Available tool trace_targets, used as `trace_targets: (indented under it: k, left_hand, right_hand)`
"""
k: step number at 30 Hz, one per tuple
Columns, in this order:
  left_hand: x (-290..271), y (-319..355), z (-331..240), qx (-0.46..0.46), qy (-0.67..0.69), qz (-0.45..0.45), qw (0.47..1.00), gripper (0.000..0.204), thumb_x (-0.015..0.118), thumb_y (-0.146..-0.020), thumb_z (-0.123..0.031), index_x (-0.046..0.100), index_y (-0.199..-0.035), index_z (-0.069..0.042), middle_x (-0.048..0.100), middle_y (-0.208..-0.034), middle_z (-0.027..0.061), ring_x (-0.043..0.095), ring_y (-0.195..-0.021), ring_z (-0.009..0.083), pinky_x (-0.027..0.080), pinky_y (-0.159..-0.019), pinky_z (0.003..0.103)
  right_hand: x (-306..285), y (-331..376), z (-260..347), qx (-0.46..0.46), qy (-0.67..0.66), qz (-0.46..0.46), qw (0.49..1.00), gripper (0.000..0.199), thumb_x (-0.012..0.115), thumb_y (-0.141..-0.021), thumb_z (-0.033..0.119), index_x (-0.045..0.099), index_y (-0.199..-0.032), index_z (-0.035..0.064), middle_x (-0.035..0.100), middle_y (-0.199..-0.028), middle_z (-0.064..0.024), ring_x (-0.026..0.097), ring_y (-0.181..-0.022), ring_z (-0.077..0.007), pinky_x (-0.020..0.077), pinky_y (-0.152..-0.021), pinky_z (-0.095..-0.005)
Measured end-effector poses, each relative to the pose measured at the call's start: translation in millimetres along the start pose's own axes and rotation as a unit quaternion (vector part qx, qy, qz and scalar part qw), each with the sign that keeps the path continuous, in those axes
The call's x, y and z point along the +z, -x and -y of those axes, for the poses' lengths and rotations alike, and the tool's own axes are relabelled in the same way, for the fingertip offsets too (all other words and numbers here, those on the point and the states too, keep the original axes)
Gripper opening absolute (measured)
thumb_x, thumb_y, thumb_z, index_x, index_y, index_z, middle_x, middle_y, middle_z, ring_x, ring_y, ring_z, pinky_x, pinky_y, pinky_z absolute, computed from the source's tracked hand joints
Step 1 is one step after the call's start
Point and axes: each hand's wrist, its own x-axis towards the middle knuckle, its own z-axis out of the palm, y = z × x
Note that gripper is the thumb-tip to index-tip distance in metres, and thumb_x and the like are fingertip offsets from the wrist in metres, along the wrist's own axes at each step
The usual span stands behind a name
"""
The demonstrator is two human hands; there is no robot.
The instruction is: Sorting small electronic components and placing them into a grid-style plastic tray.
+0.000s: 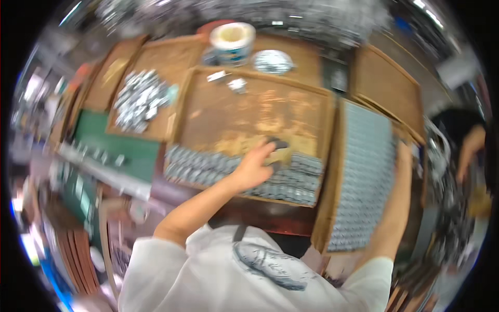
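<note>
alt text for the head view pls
A person's left hand places a small dark part in a wooden tray above rows of grey metal pieces; the right hand grips a second, filled tray.

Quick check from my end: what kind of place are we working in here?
Likely a small-parts workshop or assembly bench. Shallow wooden trays cover it, one holding rows of small metal parts under the left hand, another a loose heap of parts.
</note>
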Motion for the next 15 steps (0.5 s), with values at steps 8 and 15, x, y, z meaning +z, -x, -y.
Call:
trace_targets:
  k: [8, 15]
  left_hand:
    - [-202, 116, 93, -0.156, -0.374, -0.395, 0.825, 0.036, 0.059, -0.077, -0.01, 0.065, -0.112, -0.008, 0.067, -0.107, 0.0171, 0.063, -0.099, 0.0368, 0.051, -0.083, 0.045]
    - [-348, 197, 155, -0.463, -0.46, -0.355, 0.67, 0.037, 0.055, -0.083, -0.027, 0.065, -0.114, -0.011, 0.066, -0.11, 0.0225, 0.063, -0.105, 0.0373, 0.05, -0.09, 0.047]
  right_hand:
    - [-12, 19, -61, -0.005, -0.38, 0.005, 0.925, 0.045, 0.065, -0.092, 0.017, 0.053, -0.134, 0.0057, 0.061, -0.117, -0.0046, 0.061, -0.096, -0.0166, 0.0497, -0.077, -0.0316]
    - [38, 173, 5, -0.098, -0.308, 0.06, 0.944, 0.032, 0.066, -0.091, 0.011, 0.064, -0.122, 0.0022, 0.067, -0.107, -0.006, 0.065, -0.081, -0.0142, 0.0533, -0.063, -0.0268]
